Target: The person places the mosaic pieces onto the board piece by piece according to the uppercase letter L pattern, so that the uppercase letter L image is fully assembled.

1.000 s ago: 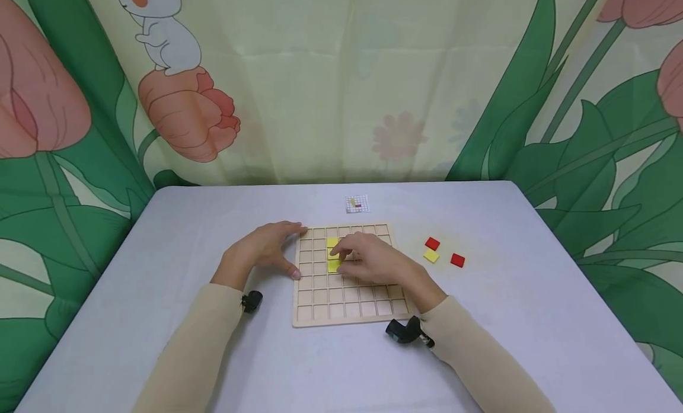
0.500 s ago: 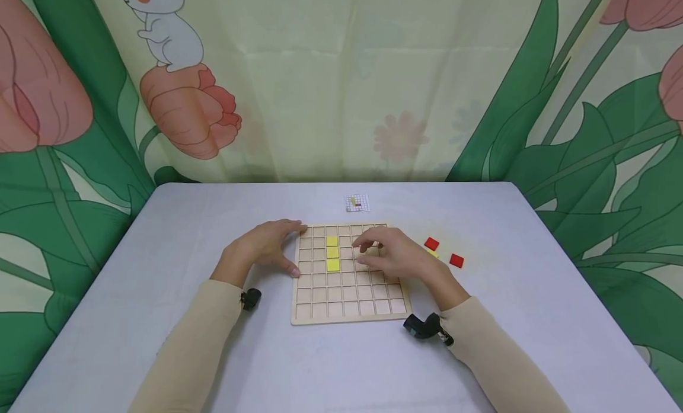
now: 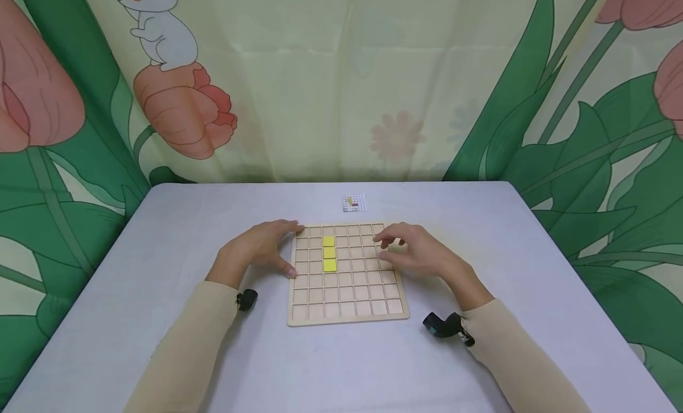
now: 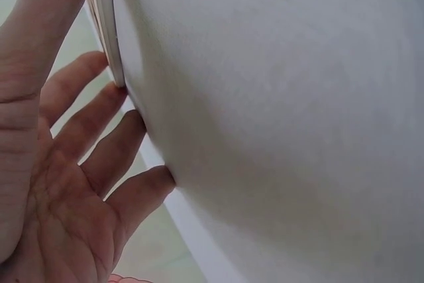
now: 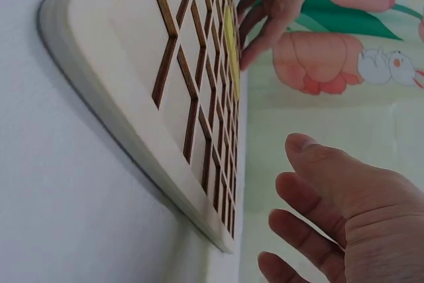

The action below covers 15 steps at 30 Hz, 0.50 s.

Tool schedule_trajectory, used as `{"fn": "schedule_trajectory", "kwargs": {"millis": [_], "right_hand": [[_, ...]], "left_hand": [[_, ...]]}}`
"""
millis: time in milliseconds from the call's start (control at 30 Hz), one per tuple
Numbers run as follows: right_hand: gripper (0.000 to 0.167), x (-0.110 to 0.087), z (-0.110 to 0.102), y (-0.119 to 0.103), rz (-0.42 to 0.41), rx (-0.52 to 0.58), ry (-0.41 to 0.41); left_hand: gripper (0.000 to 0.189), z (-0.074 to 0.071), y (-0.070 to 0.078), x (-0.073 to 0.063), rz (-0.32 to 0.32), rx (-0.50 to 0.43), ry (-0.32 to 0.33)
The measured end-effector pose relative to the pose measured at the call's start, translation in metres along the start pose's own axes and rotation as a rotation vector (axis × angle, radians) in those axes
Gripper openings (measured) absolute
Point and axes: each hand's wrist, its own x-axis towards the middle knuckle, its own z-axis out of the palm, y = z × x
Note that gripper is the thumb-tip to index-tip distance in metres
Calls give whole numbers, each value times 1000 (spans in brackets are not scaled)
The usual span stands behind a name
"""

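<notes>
A wooden grid board lies flat on the table. Three yellow square tiles sit in neighbouring cells of one column, towards the board's upper left. My left hand rests at the board's left side, fingertips and thumb against its edge. The left wrist view shows its fingers spread on the white cloth beside the board's rim. Over the board's right edge, my right hand hovers with loosely bent fingers and nothing between them. The right wrist view shows the thumb and fingers of that hand apart.
A small card printed with a grid and coloured squares lies behind the board. The white-covered table ends at a patterned curtain. Loose tiles seen earlier at the right are hidden behind my right hand.
My right hand has lifted off the yellow tiles and moved right across the board to its right edge, now covering the loose red and yellow tiles. My left hand has stayed put.
</notes>
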Motion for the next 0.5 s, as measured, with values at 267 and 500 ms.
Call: {"fn": "schedule_trajectory", "kwargs": {"millis": [267,500], "right_hand": [[30,-13,-9,15,-18,-34,49],[30,-21,-12,21,-2,-64,55]], "left_hand": [[116,-2,1,-1,0,-8,-1],[117,-1,1,-1,-1,-1,6]]}}
